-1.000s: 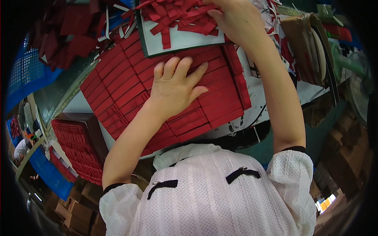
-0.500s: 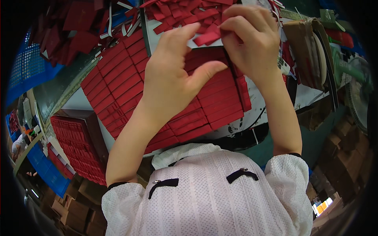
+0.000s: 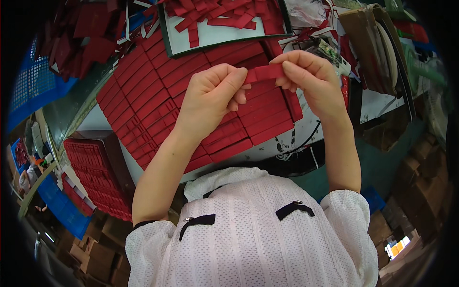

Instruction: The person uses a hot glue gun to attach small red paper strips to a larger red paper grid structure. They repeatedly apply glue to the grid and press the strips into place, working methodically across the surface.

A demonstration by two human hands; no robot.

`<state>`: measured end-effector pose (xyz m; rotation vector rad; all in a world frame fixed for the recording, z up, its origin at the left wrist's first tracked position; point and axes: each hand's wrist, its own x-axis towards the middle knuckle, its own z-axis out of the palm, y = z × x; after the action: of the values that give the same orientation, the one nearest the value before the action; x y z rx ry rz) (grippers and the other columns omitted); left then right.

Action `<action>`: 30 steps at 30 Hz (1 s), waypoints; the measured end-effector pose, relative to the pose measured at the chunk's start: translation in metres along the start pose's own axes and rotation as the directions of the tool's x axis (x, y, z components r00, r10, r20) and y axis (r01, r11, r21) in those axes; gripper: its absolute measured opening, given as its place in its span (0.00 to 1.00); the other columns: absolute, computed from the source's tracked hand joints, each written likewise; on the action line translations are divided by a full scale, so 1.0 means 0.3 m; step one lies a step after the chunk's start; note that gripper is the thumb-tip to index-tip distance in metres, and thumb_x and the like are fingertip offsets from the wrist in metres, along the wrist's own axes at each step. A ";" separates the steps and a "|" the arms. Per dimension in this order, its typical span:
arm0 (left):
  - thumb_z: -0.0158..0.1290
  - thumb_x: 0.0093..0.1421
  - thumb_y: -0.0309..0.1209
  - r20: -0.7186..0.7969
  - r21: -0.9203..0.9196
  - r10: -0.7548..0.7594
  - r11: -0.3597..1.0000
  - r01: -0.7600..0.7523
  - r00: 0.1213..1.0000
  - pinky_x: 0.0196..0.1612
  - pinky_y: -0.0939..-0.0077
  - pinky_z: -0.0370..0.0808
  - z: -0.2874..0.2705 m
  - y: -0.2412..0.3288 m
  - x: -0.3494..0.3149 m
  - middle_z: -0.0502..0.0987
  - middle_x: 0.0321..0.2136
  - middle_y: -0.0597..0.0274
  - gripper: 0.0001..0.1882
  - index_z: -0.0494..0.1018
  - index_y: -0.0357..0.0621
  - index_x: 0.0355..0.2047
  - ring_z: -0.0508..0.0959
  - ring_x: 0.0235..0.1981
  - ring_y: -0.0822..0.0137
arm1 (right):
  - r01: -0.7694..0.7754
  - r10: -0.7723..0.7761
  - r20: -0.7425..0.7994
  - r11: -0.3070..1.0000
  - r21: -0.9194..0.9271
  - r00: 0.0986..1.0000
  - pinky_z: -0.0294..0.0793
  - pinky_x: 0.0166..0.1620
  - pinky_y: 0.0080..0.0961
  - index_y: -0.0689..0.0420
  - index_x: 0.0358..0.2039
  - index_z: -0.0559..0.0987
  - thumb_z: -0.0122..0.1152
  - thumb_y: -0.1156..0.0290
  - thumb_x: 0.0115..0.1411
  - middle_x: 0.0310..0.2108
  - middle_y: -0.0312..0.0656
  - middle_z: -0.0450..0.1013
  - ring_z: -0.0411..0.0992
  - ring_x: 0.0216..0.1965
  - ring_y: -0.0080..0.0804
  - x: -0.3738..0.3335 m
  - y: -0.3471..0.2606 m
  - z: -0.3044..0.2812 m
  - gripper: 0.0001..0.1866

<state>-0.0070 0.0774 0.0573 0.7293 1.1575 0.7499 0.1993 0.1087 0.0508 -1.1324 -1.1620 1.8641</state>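
Note:
A short, flat red ribbon piece (image 3: 266, 72), folded like a small bow, is stretched between my two hands above rows of red boxes. My left hand (image 3: 210, 98) is closed, pinching its left end between thumb and fingers. At the other end, the thumb and index finger of my right hand (image 3: 315, 83) grip it. Beneath both hands, slim red boxes (image 3: 160, 112) lie packed side by side in rows. Just beyond the hands sits a dark-rimmed white tray (image 3: 224, 42) holding many loose red ribbon pieces (image 3: 239, 18).
On the left stands another block of stacked red pieces (image 3: 95, 172). Behind it are a blue plastic basket (image 3: 36, 91) and a heap of dark red items (image 3: 91, 33). To the right are a cardboard box (image 3: 366, 48) and clear plastic wrap (image 3: 306, 12). Brown cartons (image 3: 91, 256) fill the lower left.
Both hands have drawn back toward me from the tray, bringing one red ribbon piece. My left hand, open before, now pinches its left end. The tray's ribbon pieces are more fully visible.

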 end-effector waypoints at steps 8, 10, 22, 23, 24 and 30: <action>0.48 0.62 0.33 -0.030 -0.058 -0.040 0.998 0.038 0.999 0.17 0.93 0.58 0.022 -0.031 -0.019 0.71 0.16 0.72 0.10 0.73 0.41 0.28 0.65 0.15 0.85 | 0.092 -0.102 -0.113 0.992 -0.090 0.988 0.67 0.29 0.11 0.62 0.32 0.77 0.58 0.73 0.57 0.23 0.33 0.73 0.69 0.25 0.13 -0.061 0.048 0.041 0.06; 0.49 0.62 0.32 -0.013 -0.076 -0.056 0.996 0.054 0.998 0.18 0.93 0.59 0.020 -0.039 -0.026 0.72 0.17 0.71 0.08 0.73 0.41 0.29 0.66 0.15 0.85 | 0.104 -0.122 -0.132 0.985 -0.141 0.984 0.67 0.27 0.12 0.63 0.29 0.76 0.59 0.73 0.56 0.22 0.32 0.72 0.68 0.23 0.14 -0.060 0.050 0.048 0.06; 0.51 0.59 0.29 -0.055 0.098 -0.072 0.992 0.077 0.996 0.24 0.87 0.69 -0.006 -0.128 -0.093 0.76 0.21 0.65 0.06 0.74 0.39 0.29 0.74 0.21 0.79 | -0.080 0.055 -0.098 0.959 -0.273 0.994 0.65 0.21 0.15 0.62 0.20 0.73 0.57 0.69 0.57 0.16 0.32 0.68 0.66 0.19 0.15 -0.094 0.120 0.045 0.12; 0.51 0.59 0.29 -0.073 0.231 0.006 0.973 0.011 0.997 0.23 0.86 0.69 0.000 -0.134 -0.091 0.76 0.20 0.65 0.07 0.74 0.38 0.28 0.74 0.20 0.78 | -0.085 0.059 -0.101 0.956 -0.282 0.993 0.65 0.21 0.15 0.62 0.21 0.73 0.57 0.69 0.57 0.16 0.33 0.69 0.66 0.19 0.15 -0.089 0.120 0.043 0.12; 0.51 0.59 0.29 -0.078 0.361 0.086 0.931 -0.052 0.993 0.23 0.85 0.69 0.003 -0.137 -0.088 0.75 0.18 0.64 0.07 0.74 0.37 0.27 0.74 0.20 0.77 | -0.090 0.061 -0.107 0.952 -0.292 0.992 0.65 0.22 0.15 0.63 0.21 0.74 0.58 0.69 0.56 0.16 0.33 0.69 0.66 0.18 0.15 -0.084 0.117 0.041 0.11; 0.49 0.59 0.28 -0.066 0.636 0.270 0.753 -0.168 0.961 0.22 0.86 0.65 -0.024 -0.120 -0.018 0.72 0.16 0.69 0.08 0.73 0.38 0.25 0.69 0.19 0.81 | 0.013 -0.120 -0.382 0.962 -0.273 0.916 0.67 0.26 0.13 0.64 0.27 0.77 0.59 0.69 0.56 0.19 0.32 0.71 0.67 0.21 0.15 -0.036 0.132 0.023 0.09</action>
<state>-0.0101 0.0539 0.0289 1.4124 1.5039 0.6139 0.1943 0.0815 0.0196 -1.5154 -1.2135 1.3635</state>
